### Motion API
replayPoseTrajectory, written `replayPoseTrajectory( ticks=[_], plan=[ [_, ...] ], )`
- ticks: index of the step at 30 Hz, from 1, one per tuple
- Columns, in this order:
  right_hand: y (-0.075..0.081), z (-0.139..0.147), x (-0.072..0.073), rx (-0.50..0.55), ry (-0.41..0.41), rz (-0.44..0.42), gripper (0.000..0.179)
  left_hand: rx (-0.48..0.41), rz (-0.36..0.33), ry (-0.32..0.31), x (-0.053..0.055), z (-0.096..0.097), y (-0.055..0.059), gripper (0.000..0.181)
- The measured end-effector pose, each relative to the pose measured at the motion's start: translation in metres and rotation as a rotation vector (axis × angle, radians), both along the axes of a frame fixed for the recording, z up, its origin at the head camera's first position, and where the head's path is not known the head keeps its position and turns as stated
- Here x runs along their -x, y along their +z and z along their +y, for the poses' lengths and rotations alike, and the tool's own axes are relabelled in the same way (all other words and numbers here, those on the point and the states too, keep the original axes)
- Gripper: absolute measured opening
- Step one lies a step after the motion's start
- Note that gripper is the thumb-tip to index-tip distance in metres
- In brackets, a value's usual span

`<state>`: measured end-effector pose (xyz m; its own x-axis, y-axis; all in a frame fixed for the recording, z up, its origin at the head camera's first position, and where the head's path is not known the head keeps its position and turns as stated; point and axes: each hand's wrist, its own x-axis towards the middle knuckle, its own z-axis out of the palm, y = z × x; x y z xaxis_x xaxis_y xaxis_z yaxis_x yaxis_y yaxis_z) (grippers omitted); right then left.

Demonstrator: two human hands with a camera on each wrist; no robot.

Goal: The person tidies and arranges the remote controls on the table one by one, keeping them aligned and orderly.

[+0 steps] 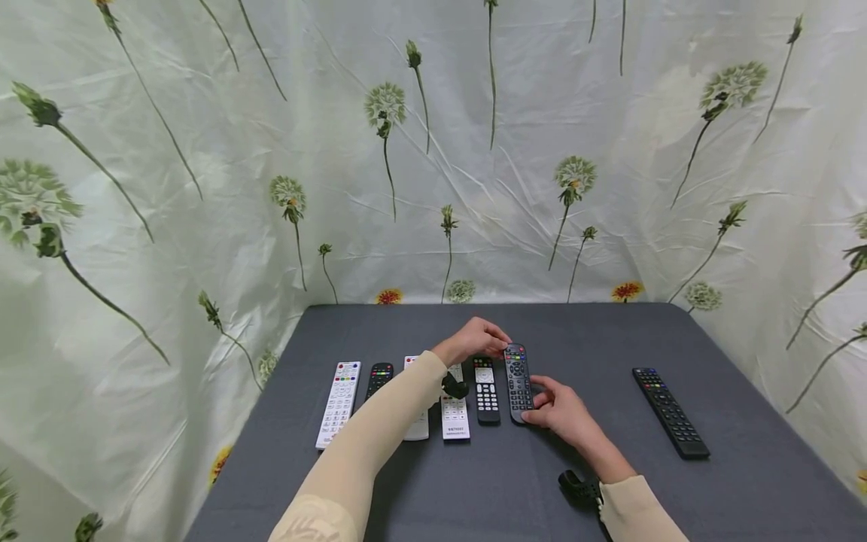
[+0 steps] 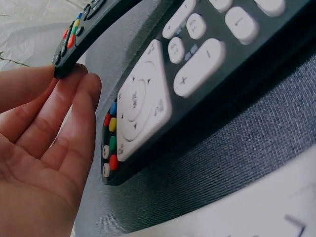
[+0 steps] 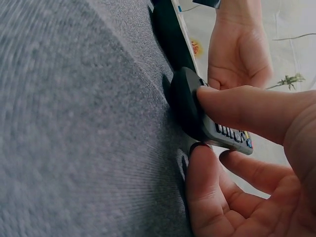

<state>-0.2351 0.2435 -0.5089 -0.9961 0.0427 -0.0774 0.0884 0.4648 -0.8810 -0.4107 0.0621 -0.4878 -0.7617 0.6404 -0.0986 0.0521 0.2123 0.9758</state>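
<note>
Both hands hold a dark grey remote control (image 1: 518, 384) with coloured buttons at its far end. My left hand (image 1: 474, 339) pinches that far end between thumb and fingertips; the left wrist view shows the remote's end (image 2: 74, 42) raised off the table. At the near end, my right hand (image 1: 562, 412) grips the remote with the thumb on top and fingers at its side and beneath. Just left of it lies a black remote with white buttons (image 1: 487, 399), also large in the left wrist view. Beside that one is a white remote (image 1: 455, 423), partly under the left wrist.
Further left in the row lie another white remote (image 1: 417, 430), a black remote (image 1: 380, 375) and a long white remote (image 1: 340, 403); the left sleeve covers parts. A long black remote (image 1: 670, 412) lies apart at right on the grey table (image 1: 474, 497). Behind hangs a flowered curtain (image 1: 474, 173).
</note>
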Motion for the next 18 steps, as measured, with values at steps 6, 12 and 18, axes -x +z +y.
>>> replayPoseTrajectory(
  ticks=[6,12,18],
  plan=[
    [0.0016,0.0016,0.0012,-0.004,-0.01,0.001,0.078,0.053,0.074,0.005,0.0016,0.0007,-0.0015,0.014],
    [-0.0001,0.0027,0.0017,-0.018,-0.017,0.007,0.078,0.092,0.118,0.006,0.0015,0.0032,-0.003,0.013],
    [-0.0042,0.0027,0.0025,-0.015,-0.027,-0.004,0.077,0.1,0.118,0.016,0.0017,0.0052,-0.009,0.012]
  ],
)
